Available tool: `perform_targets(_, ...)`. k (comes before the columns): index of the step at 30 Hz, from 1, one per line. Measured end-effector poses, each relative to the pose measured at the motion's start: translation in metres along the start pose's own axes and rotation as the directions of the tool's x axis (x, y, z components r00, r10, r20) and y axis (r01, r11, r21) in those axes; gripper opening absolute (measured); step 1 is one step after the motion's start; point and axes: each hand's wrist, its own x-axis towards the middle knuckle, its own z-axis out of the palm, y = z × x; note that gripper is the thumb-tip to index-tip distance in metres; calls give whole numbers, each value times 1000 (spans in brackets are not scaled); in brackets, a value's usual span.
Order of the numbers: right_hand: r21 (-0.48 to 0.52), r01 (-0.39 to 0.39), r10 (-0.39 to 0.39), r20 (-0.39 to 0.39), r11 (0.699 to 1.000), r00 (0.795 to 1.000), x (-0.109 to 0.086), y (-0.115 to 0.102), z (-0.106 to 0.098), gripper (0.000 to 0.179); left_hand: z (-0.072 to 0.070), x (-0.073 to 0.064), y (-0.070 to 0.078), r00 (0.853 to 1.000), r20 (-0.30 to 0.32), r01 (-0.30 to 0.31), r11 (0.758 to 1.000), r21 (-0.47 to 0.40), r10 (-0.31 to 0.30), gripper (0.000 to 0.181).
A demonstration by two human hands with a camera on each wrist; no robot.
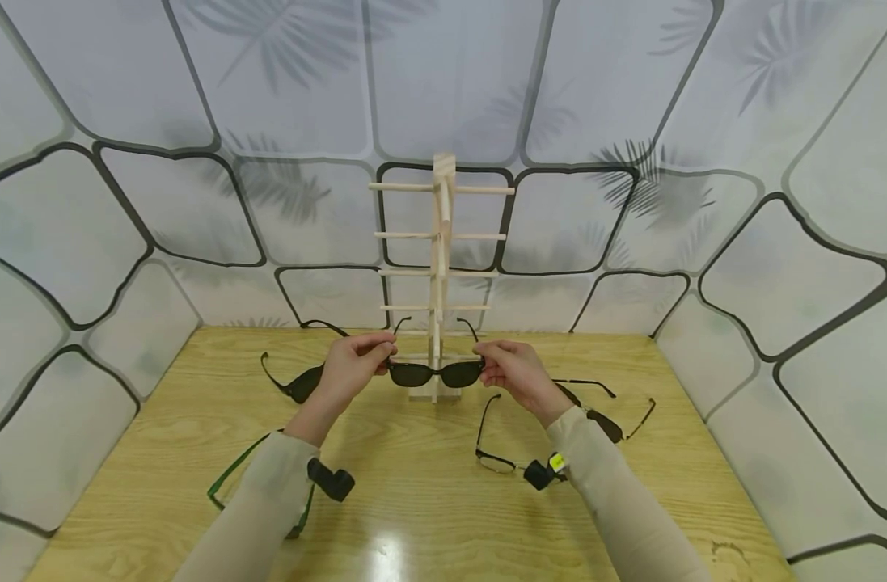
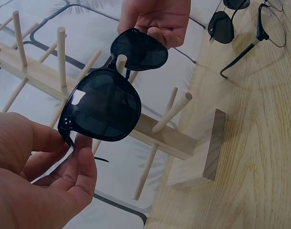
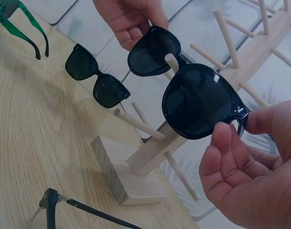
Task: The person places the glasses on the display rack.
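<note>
Black sunglasses (image 1: 411, 374) with dark lenses face me at the front of a wooden eyewear rack (image 1: 441, 250), near its lower rungs. My left hand (image 1: 352, 370) pinches the left hinge corner between thumb and fingers. At the other hinge corner my right hand (image 1: 519, 373) pinches the frame the same way. Both temples point back past the post. In the left wrist view a round peg end (image 2: 121, 62) shows between the two lenses at the nose bridge. The right wrist view also shows that peg tip (image 3: 171, 62) there, just above the bridge.
Other eyewear lies on the wooden table (image 1: 407, 485): dark sunglasses (image 1: 306, 383) behind my left hand, green-framed glasses (image 1: 232, 473) under the left forearm, clear glasses (image 1: 496, 463) and brown-lensed sunglasses (image 1: 605, 424) near the right. Patterned curtains (image 1: 305, 202) enclose the back and sides.
</note>
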Motion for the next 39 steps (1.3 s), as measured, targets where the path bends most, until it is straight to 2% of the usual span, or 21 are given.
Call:
perform_targets(11, -26, -3, 3, -7, 1000, 1000, 1, 1, 0, 32, -1, -2, 0, 1000, 13, 1, 1000, 0, -1, 31)
perform_targets(19, -55, -4, 2, -35, 998, 999, -1, 0, 0, 33, -1, -2, 0, 1000, 6, 17, 1000, -4, -17, 32)
perform_targets(23, -67, 1, -4, -44, 998, 999, -1, 0, -2, 31, -2, -2, -2, 1000, -4, 11, 1000, -15, -12, 31)
perform_targets(26, -73, 11, -14, -50, 997, 999, -3, -1, -3, 35, -3, -4, -3, 1000, -12, 2, 1000, -29, -3, 32)
perform_targets(30, -82, 23, -29, -71, 996, 997, -10, -1, -7, 41, -6, -8, -4, 999, -32, -12, 999, -35, 10, 33)
perform_targets(39, -89, 34, -44, -104, 995, 994, -35, 7, -25, 32, -11, -26, -18, 997, -70, 19, 999, -36, -22, 31)
